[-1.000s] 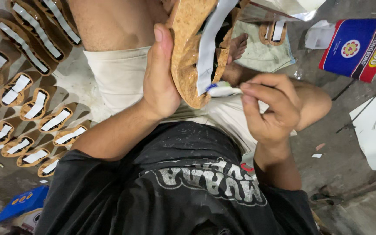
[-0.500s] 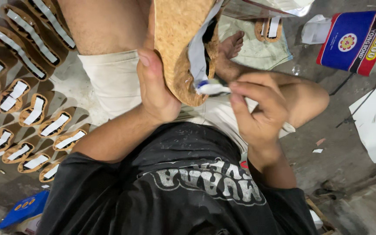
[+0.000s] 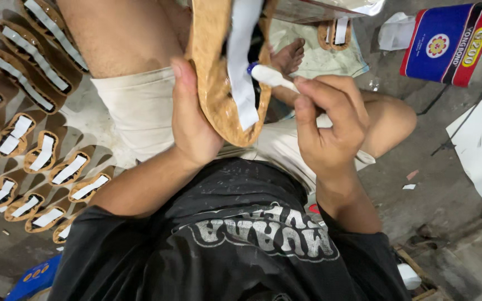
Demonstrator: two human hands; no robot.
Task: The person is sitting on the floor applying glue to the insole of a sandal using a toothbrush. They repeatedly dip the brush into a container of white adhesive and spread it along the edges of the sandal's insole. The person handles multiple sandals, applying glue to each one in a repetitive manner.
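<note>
Gritty concrete floor beneath left hand gripping curved cork-textured sole, right hand pinching white brush handle.

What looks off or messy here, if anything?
Nothing damaged or spilled. The left hand holds the tan sole upright; the right hand holds a white brush against its white strip. Only small scraps litter the floor.

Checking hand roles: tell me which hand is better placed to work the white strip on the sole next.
Right. The right hand holds the white applicator, its tip at the white strip. The left hand is occupied with its grip on the tan sole.
</note>
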